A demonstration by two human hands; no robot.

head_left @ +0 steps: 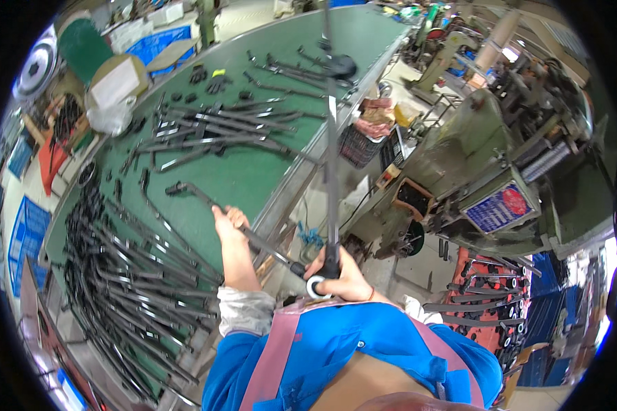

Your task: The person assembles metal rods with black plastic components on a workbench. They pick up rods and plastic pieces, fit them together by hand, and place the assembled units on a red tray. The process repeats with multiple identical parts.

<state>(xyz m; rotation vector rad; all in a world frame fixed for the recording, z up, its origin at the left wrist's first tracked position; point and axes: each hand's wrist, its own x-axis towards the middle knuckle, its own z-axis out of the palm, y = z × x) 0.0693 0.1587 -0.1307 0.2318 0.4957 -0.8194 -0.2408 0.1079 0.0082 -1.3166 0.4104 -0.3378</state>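
My left hand [232, 220] is closed around a slim black tube [271, 251] with a bent, knobbed far end. The tube slants down toward my right hand [349, 277], close to my chest. That hand grips the thick black lower end of a long black rod [332, 164], which rises past the table edge to the top of the view. A white ring [315, 286] shows beside its fingers. The tube's lower end meets the rod's lower end near the fingers; whether the two are joined I cannot tell.
Many black tubes [130, 281] lie heaped on the green table [247, 175] at left, and another pile [219, 130] lies farther back. Black gloves [217, 83] rest behind it. A green machine [473, 144] stands at right, above a red surface [463, 274] holding more black parts.
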